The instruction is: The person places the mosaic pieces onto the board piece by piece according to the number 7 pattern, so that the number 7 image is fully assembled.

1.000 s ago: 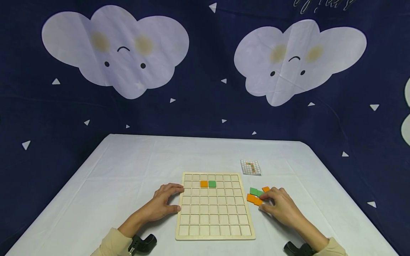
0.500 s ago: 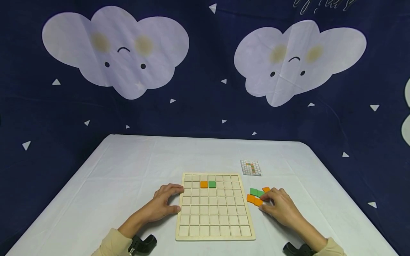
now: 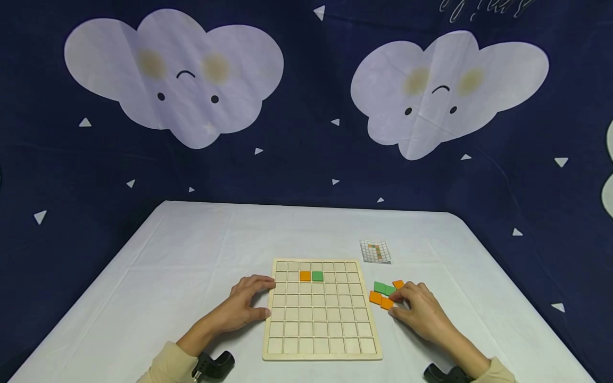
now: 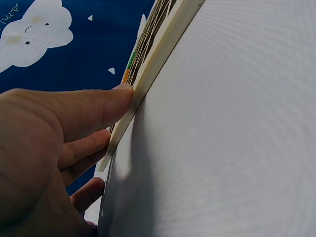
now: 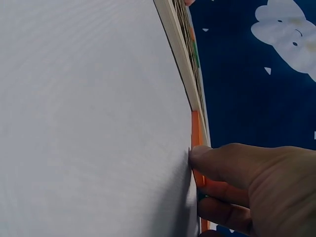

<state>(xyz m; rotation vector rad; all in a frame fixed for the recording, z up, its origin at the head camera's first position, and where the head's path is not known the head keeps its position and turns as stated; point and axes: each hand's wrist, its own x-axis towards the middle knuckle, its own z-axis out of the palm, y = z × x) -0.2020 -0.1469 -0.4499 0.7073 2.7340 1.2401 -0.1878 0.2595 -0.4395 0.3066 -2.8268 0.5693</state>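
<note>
Dark blue cloth backdrop, lightly creased, printed with rounded, upside-down white clouds and scattered small triangles. Below, white tablecloth, matte, with faint fold lines. Near the bottom centre, flat board of pale wood, smooth rim around a grid of shallow square cells.

At the board's left edge, left hand, reaching in from the lower left: fingers relaxed and spread, wide gap between thumb and forefinger, fingertips against the wooden rim, nothing gripped. Around the forearm, beige sleeve and black wrist device.

Right of the board, right hand, angled inward: thumb and fingers bent, slightly parted, at the near orange tile; impossible to tell whether pinched or only touched.

Past the board's upper right corner, small thin card with a printed grid.

Smallest, thin square tiles. Beside the right fingertips, another loose orange tile, two green tiles, and a partly hidden orange tile. In the board's second row from the top, side by side, seated orange tile and seated green tile.
</note>
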